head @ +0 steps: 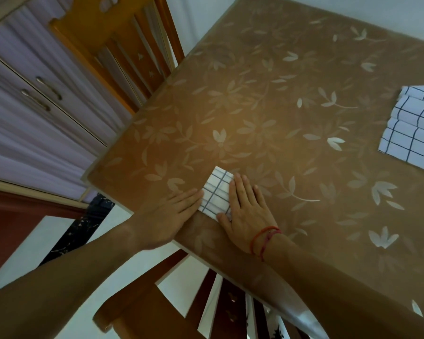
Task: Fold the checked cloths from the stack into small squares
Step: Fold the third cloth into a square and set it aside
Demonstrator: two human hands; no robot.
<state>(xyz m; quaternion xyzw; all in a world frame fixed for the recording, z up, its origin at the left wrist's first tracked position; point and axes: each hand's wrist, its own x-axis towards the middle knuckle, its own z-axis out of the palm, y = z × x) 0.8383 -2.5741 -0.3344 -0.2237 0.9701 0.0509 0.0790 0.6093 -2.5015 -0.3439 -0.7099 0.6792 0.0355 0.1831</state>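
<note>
A white cloth with dark checks, folded into a small square (216,194), lies near the table's front left edge. My left hand (171,214) lies flat beside it, straight fingertips touching its left edge. My right hand (246,206) lies flat along its right side, fingers straight, thumb resting at the cloth's near corner. A stack of checked cloths (411,128) lies at the right edge of the view, partly cut off.
The table (279,106) has a brown cover with a pale leaf pattern. One wooden chair (123,52) stands at its far left side, and another chair (206,307) is below the near edge. A cabinet with metal handles (37,94) stands at the left.
</note>
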